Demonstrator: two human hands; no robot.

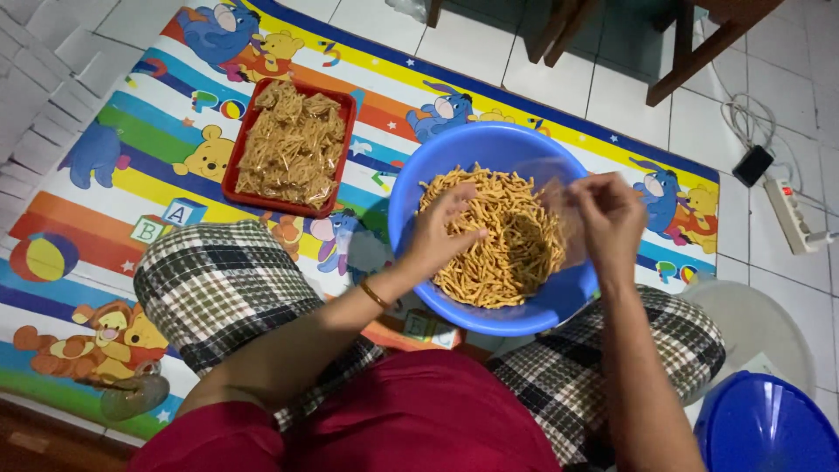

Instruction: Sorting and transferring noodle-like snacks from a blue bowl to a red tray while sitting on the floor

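Fried snack sticks (502, 249), thin and golden, filled a blue plastic basin (411, 188) that rested between the seated person's knees, just right of the middle of the view. Under everything lay a bright cartoon-printed play mat (79, 210), spread over white floor tiles (629, 83) and reaching from nine o'clock across to three o'clock. The person's checked trousers (218, 284) covered both folded legs at the lower edge. At about ten o'clock from the basin sat a red rectangular tray (234, 166) holding small clear packets of the same sticks. At five o'clock, a blue bucket (760, 428) showed partly at the corner. A white power strip (791, 214) lay at three o'clock on the tiles. The left hand (441, 232) pressed down into the sticks, fingers curled together around a scoop of them. The right hand (607, 214) hovered over the basin's right side, fingers pinched on a small clear plastic bag (559, 205), blurred.
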